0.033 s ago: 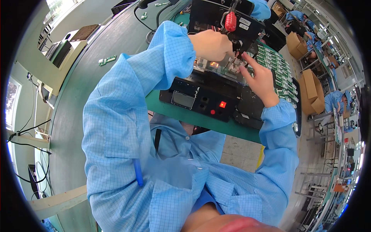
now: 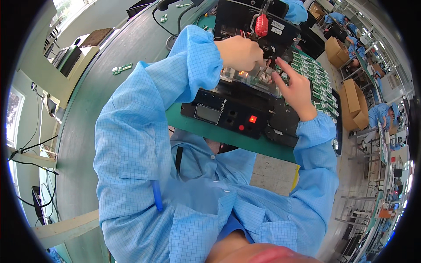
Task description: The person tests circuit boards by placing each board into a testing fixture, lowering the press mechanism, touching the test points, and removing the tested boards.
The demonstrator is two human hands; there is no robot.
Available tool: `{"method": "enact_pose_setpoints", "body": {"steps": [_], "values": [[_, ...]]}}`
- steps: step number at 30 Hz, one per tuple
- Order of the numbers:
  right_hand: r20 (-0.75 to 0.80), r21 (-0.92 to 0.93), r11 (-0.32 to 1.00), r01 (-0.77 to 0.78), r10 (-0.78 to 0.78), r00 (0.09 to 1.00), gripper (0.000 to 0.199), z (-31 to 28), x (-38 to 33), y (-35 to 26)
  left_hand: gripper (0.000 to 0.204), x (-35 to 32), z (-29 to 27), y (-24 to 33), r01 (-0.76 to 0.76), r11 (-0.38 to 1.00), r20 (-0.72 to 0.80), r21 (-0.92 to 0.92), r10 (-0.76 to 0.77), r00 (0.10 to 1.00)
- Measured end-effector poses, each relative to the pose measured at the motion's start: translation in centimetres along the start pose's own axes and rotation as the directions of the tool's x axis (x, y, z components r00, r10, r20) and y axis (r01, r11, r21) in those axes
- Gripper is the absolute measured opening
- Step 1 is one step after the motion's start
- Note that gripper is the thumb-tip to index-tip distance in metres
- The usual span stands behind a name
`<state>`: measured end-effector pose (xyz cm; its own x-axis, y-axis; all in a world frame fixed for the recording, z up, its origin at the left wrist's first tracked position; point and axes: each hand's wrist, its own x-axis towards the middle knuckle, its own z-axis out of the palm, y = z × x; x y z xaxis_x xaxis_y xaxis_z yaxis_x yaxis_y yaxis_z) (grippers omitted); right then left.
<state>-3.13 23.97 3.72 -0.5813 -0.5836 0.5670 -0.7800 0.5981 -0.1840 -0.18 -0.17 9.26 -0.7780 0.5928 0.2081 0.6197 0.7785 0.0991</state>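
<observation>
My left hand [image 2: 240,51] reaches over the black test fixture [image 2: 254,103], its back towards me. The fingers are curled down and closed; what they hold, if anything, is hidden. Across from it, my right hand [image 2: 294,85] has thumb and index finger stretched and apart, with nothing seen between them. Both hands are at a clear plate [image 2: 252,79] with small parts and a lit orange display [image 2: 243,74]. A red-handled toggle clamp [image 2: 262,25] stands above them. The front panel carries a dark screen [image 2: 208,114], a glowing red switch [image 2: 253,119] and a red button [image 2: 241,127].
Rows of green circuit boards [image 2: 313,74] lie in a tray to the right. One loose board [image 2: 122,69] rests on the green table [image 2: 94,114] at left. Cardboard boxes [image 2: 354,105] stand beyond the tray. Other people in blue work farther right; a blue-clad part [image 2: 296,11] shows behind the fixture.
</observation>
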Motion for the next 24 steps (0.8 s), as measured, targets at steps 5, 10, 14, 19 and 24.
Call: {"method": "enact_pose_setpoints", "body": {"steps": [5, 10, 14, 19, 24], "values": [[0.131, 0.039, 0.994, 0.103, -0.108, 0.985, 0.031, 1.1, 2.0, -0.1, 0.035, 0.7, -0.3, 0.7, 0.080, 0.997, 0.163, 0.012, -0.081, 0.983], [0.115, 0.121, 0.993, 0.011, -0.025, 0.993, 0.025, 1.5, 2.9, -0.1, 0.030, 1.4, -0.5, 1.3, 0.015, 0.997, 0.159, 0.082, -0.028, 0.987], [0.075, 0.264, 0.957, -0.117, 0.101, 0.992, 0.028, 1.3, 3.0, -0.4, 0.019, 1.5, -0.8, 1.6, 0.037, 0.999, 0.139, 0.022, -0.040, 0.990], [0.099, 0.222, 0.972, -0.074, 0.053, 0.994, 0.030, 0.8, 3.3, -0.6, 0.018, 1.7, -1.0, 1.9, 0.032, 0.997, 0.181, 0.069, -0.044, 0.983], [0.141, 0.139, 0.989, -0.046, 0.026, 0.990, 0.033, 1.0, 3.3, -0.4, 0.016, 1.8, -0.8, 1.7, 0.021, 1.000, 0.126, 0.014, -0.023, 0.992]]}}
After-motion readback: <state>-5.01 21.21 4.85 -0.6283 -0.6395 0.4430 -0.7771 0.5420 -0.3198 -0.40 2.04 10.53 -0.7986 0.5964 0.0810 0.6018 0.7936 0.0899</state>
